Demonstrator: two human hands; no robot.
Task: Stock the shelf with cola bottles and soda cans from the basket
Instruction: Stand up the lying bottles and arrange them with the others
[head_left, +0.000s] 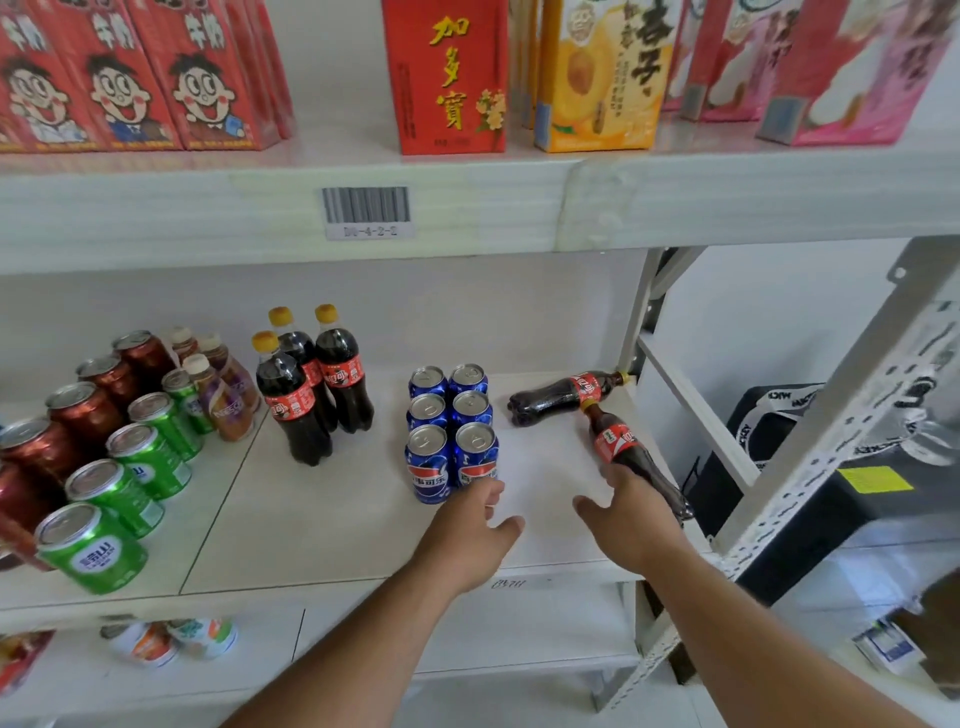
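Observation:
The white middle shelf (322, 525) holds three upright cola bottles (311, 395) with yellow caps. To their right, several blue soda cans (449, 431) stand in two rows. Two more cola bottles lie on their sides at the shelf's right end, one at the back (563, 396) and one nearer the front (623, 447). My right hand (631, 512) rests against the lower part of the nearer lying bottle, thumb spread wide to the left. My left hand (475, 527) reaches in with straight fingers, its fingertips at the front right blue can.
Green cans (130, 483), brown-red cans (78, 410) and small coffee bottles (223, 395) fill the shelf's left part. Drink cartons (447, 78) stand on the shelf above. A metal upright (810, 431) borders the right end, with a black bag (779, 415) beyond it.

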